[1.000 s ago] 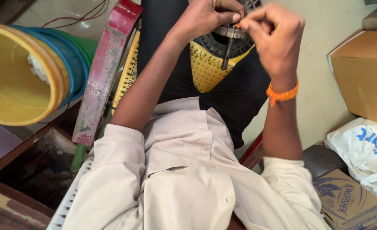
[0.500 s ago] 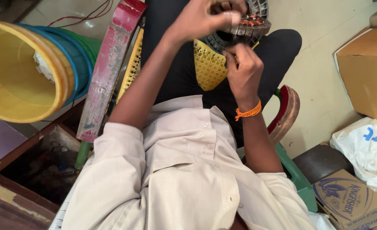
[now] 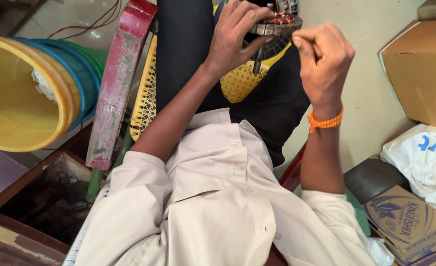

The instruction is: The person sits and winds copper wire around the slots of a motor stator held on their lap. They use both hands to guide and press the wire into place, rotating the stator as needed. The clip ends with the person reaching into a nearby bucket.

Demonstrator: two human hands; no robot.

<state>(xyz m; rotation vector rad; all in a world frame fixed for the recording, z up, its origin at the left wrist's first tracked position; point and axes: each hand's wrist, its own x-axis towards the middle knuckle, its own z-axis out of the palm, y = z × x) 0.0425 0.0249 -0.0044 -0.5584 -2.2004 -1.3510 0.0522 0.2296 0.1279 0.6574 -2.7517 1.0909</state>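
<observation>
My left hand [image 3: 235,37] grips a round metal motor stator [image 3: 277,22] with copper windings, held up over my lap at the top of the view. A thin dark rod [image 3: 258,61] hangs down from under the stator. My right hand [image 3: 323,61] is a closed fist just right of the stator, apart from it, with an orange thread band on the wrist. Whether a thin wire runs into the fist is too fine to tell. I wear a pale shirt and dark trousers.
A yellow bucket [image 3: 11,98] nested in blue and green tubs lies at the left, beside a worn red board [image 3: 117,83]. A yellow perforated seat [image 3: 242,83] is under my legs. A cardboard box [image 3: 419,74], white sack [image 3: 424,152] and printed carton [image 3: 407,224] stand at the right.
My right hand let go of the dark tool at the stator, dropped toward my lap, and has now risen into a fist right of it. The left hand kept hold of the stator.
</observation>
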